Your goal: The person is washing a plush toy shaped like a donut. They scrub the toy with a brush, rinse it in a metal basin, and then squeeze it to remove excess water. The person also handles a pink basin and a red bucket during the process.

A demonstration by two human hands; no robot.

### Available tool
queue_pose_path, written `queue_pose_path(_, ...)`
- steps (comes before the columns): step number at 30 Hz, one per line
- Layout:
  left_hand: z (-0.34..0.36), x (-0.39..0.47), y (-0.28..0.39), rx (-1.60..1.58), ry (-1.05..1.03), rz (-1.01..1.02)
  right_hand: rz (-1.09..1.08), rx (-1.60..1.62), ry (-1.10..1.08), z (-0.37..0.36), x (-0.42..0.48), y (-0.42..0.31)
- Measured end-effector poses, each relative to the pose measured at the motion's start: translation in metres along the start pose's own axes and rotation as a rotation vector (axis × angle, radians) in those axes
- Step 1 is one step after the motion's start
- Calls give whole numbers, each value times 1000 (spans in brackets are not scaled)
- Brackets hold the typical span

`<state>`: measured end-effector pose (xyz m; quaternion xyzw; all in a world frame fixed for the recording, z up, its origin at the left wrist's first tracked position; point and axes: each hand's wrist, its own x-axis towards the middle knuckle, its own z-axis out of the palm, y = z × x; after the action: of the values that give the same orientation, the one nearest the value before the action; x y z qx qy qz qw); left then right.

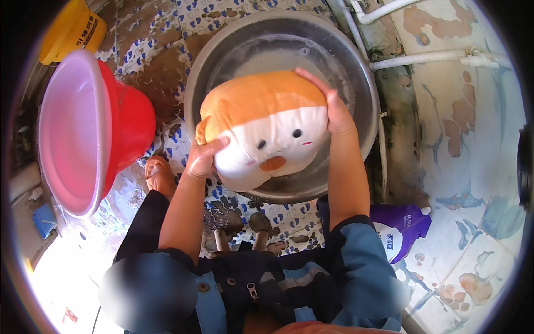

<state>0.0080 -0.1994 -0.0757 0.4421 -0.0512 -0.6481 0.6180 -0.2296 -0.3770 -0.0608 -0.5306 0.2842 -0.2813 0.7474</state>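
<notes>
Between my two hands is a plush toy [267,125] with an orange top, a white front, dark eyes and a brown-orange muzzle. My left hand [204,156] grips its lower left side, thumb on the white front. At the opposite end, my right hand [336,106] clasps the upper right edge, fingers reaching over the orange top. Below the toy stands a large round metal basin [356,62] holding cloudy water [275,60] with some bubbles. The toy hides much of the basin's near left part. Whether its underside touches the water cannot be seen.
At the left, a pink basin [75,133] leans sideways against a red bucket [135,121]. A yellow bucket [77,33] stands behind them. White pipes [421,59] run along the right wall. A purple detergent bag [406,229] lies near my right elbow. The patterned floor [150,25] is stained.
</notes>
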Motion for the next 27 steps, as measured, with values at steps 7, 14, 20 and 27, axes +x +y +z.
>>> queue_pose_path(7, -7, 26, 8, 535, -55, 644, -196, -675, -33, 83, -31, -16)
queue_pose_path(14, 10, 14, 5, 204, -80, 90, -518, -1132, 314, 161, -50, 52)
queue_pose_path(20, 10, 17, -2, 499, 125, -34, -397, -947, 231, 144, -42, 57)
queue_pose_path(27, 49, -8, -4, 967, 224, 193, 114, 74, 288, 22, -42, 23)
